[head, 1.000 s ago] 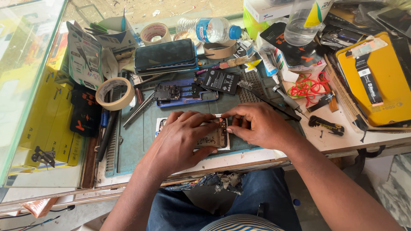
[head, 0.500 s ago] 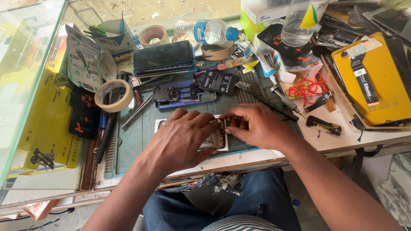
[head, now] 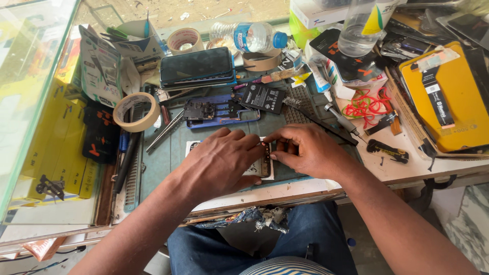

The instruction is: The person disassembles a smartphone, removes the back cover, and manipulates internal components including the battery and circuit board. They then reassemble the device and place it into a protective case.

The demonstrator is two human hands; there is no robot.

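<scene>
An opened phone [head: 264, 164] lies flat on the green work mat [head: 168, 155], mostly hidden under my hands. My left hand [head: 219, 163] rests palm down over its left part, fingers pressing on it. My right hand [head: 305, 150] sits at its right edge, with thumb and forefinger pinched at the phone's upper end, next to the left fingertips. Whether something small sits between those fingers I cannot tell.
Behind the hands lie a blue phone frame with a circuit board [head: 219, 111], a black battery [head: 262, 98], a dark phone [head: 197, 66], tweezers [head: 165, 131] and a screwdriver [head: 342, 121]. Tape rolls [head: 136, 112], a water bottle [head: 247, 36], a yellow box [head: 451, 97] and red wire [head: 368, 104] crowd the bench.
Both hands have stayed on the opened phone, with only slight finger shifts. The view has drifted a little.
</scene>
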